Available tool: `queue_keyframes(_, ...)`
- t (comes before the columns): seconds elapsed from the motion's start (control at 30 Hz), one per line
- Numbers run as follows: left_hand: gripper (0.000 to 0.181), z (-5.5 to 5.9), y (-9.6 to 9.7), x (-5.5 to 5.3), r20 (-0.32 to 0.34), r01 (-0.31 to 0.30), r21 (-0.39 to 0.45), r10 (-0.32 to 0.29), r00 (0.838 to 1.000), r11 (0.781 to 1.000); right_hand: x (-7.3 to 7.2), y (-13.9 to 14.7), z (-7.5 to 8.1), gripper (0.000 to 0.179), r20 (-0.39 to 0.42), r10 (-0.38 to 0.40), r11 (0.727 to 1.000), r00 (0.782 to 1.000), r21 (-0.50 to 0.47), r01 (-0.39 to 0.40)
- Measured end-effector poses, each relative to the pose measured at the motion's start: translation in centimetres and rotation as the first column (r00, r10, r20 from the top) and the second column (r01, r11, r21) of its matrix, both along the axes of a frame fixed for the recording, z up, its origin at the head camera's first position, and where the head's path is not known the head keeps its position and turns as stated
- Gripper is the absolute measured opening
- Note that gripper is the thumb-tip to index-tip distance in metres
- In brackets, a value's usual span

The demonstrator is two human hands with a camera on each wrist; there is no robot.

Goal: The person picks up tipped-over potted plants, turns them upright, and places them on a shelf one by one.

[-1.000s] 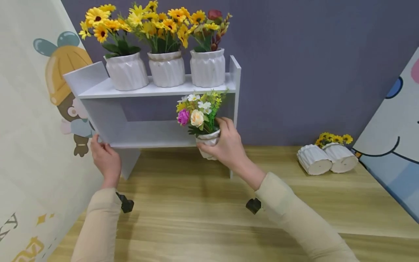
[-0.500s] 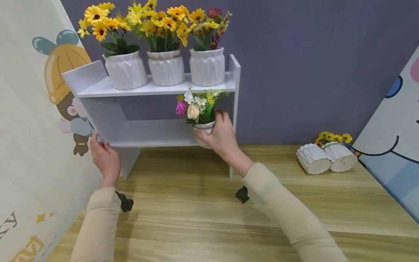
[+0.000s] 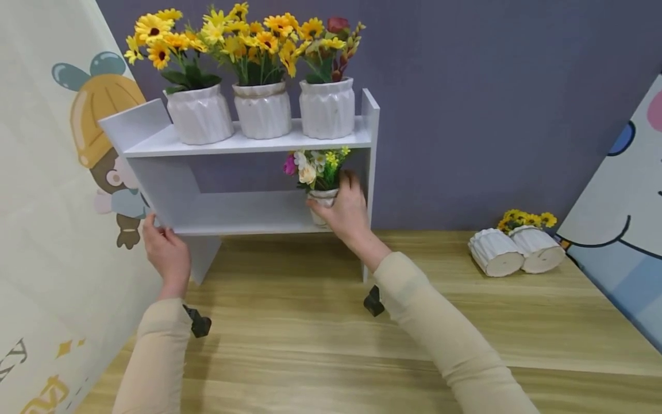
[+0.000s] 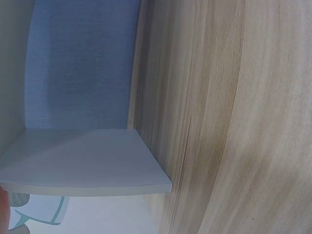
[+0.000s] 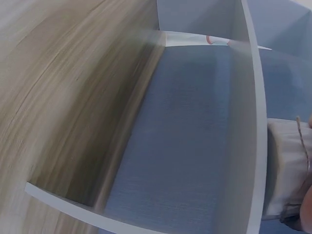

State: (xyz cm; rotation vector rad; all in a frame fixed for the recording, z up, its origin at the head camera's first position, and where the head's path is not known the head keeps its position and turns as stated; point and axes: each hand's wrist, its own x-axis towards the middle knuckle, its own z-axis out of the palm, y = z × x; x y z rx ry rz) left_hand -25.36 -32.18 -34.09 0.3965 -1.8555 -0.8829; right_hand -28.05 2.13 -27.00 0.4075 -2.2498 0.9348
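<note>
My right hand (image 3: 347, 210) grips a small white ceramic flower pot (image 3: 318, 216) between thumb and fingers. Pink, white, cream and yellow artificial flowers (image 3: 314, 169) fill it. The pot is upright at the right end of the lower level of a white two-level shelf (image 3: 243, 213), under the upper board. In the right wrist view, the pot (image 5: 287, 165) has twine around it, and its base is close over the shelf board. My left hand (image 3: 168, 253) holds the front edge of the shelf's left side panel; only a bit of finger (image 4: 4, 212) shows in the left wrist view.
Three white pots (image 3: 262, 112) of mostly yellow flowers stand along the upper board. Two more white pots (image 3: 517, 253) lie on their sides at the right of the wooden table (image 3: 310, 333), yellow flowers behind them. A dark wall backs the shelf; a cartoon-printed wall is close at left.
My right hand has moved the flower pot inward and up, from in front of the lower board into the lower level. My left hand has stayed at the side panel.
</note>
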Motion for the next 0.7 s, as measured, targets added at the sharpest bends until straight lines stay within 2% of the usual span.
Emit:
queue_keyframes(0.3, 0.038, 0.1, 0.0, -0.2, -0.034, 0.012, -0.022, -0.013, 0.999, 1.0, -0.9, -0.2, -0.5, 0.091, 0.028, -0.019, 0.998, 0.999, -0.061, 0.02)
queue_keyframes(0.4, 0.039, 0.1, 0.0, -0.2, -0.018, 0.024, -0.011, -0.024, 1.0, 1.0, -1.0, -0.2, -0.7, 0.091, 0.034, -0.036, 0.997, 0.999, -0.067, 0.039)
queue_keyframes(0.5, 0.039, 0.1, 0.1, 0.1, -0.004, 0.021, -0.001, -0.021, 1.0, 1.0, -1.1, -0.3, -0.8, 0.091, 0.016, -0.03, 0.997, 0.999, -0.068, 0.031)
queue_keyframes(0.7, 0.039, 0.0, -0.1, 0.3, -0.018, 0.015, -0.023, -0.016, 1.0, 1.0, -1.2, -0.6, -1.0, 0.092, -0.019, -0.023, 0.997, 1.0, -0.073, 0.022)
